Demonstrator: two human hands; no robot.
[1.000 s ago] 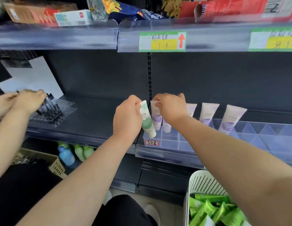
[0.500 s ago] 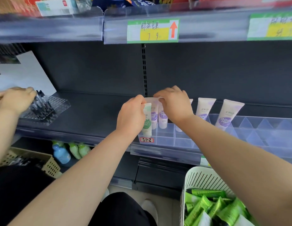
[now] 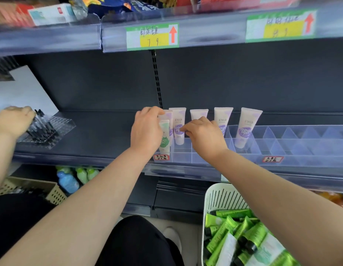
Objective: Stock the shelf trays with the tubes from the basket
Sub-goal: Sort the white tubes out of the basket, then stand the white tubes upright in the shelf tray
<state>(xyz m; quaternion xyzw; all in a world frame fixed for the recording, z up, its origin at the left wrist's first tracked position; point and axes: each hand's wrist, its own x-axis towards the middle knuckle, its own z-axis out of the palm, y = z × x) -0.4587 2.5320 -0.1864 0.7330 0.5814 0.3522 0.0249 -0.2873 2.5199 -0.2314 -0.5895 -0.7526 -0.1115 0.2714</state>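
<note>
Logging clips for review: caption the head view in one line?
Left hand holds a green-label tube upright in the clear tray; right hand touches a purple-label tube beside it; basket below.

White tubes [image 3: 179, 125] bear purple marks, one tube [image 3: 164, 137] green; basket [image 3: 222, 196] white, slotted.

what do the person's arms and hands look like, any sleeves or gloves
Both arms are bare as far as the frame shows, with no sleeve in view. The left hand and right hand are ungloved, and no watch, bracelet or ring shows on them.
</note>
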